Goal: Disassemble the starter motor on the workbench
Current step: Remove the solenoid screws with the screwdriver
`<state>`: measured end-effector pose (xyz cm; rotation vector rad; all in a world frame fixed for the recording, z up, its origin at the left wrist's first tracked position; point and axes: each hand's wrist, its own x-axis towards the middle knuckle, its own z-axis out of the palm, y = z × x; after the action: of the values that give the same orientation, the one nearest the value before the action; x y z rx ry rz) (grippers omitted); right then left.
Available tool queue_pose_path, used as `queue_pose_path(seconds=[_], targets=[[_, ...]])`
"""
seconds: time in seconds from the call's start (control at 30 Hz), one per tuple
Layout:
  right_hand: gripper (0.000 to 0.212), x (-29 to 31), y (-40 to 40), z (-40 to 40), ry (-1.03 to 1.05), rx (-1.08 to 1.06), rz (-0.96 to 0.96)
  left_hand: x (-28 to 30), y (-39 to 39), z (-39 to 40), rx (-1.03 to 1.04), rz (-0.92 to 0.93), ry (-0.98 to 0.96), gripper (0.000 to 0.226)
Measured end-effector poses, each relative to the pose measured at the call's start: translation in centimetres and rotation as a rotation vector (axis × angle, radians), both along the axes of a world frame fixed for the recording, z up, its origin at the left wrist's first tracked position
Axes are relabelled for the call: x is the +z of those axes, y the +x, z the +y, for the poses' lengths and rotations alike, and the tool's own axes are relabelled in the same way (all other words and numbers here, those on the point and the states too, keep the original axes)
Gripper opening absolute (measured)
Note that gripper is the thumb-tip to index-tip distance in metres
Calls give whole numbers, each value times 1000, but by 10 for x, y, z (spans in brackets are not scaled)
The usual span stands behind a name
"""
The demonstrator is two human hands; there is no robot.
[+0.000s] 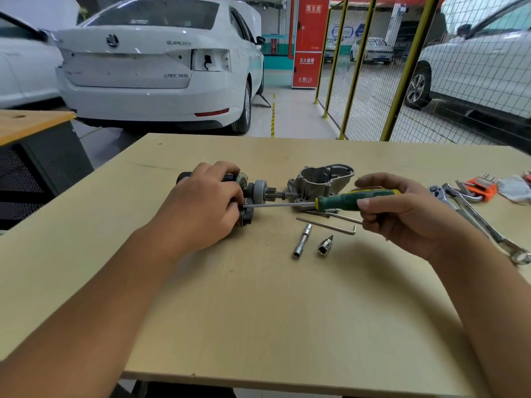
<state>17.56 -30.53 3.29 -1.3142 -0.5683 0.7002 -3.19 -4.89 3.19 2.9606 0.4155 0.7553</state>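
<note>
The starter motor (257, 192) lies on its side on the workbench (258, 297), its pinion shaft pointing right. My left hand (201, 208) grips the motor's dark body and covers most of it. My right hand (402, 208) holds a green-handled screwdriver (353, 200) level. Its shaft runs left, and the tip meets the motor next to my left fingers. The detached grey aluminium nose housing (319, 182) stands just right of the shaft, behind the screwdriver.
Near the middle of the bench lie an L-shaped hex key (327, 225), long bolts (321, 213), a socket extension (302, 240) and a bit socket (325, 245). At the right edge are a ratchet (438, 192), wrenches (488, 228), an orange hex key set (482, 188) and a cloth (514, 189).
</note>
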Motion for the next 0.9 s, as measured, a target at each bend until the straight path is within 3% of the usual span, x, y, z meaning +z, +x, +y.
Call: queue_pose_path(seconds=[0.1, 0.23, 0.33, 0.43, 0.53, 0.63, 0.77, 0.9], targets=[[35, 1, -2, 1, -12, 23, -17, 0, 0, 0, 1, 12, 7, 21], [32, 3, -4, 0, -195, -18, -94, 1, -1, 0, 1, 14, 14, 19], [28, 3, -2, -1, -107, -5, -85, 0, 0, 0, 0, 4, 1, 15], [40, 2, -1, -1, -47, -8, -88, 1, -2, 1, -12, -24, -46, 11], [34, 3, -6, -1, -75, 17, -53, 1, -2, 2, -23, 3, -64, 15], [45, 4, -7, -1, -199, 3, -78, 1, -2, 2, -19, 32, -106, 18], [34, 4, -6, 0, -99, 5, -83, 0, 0, 2, -9, 33, -137, 12], [41, 2, -1, -1, -64, 5, -99, 0, 0, 3, -20, 16, -186, 7]])
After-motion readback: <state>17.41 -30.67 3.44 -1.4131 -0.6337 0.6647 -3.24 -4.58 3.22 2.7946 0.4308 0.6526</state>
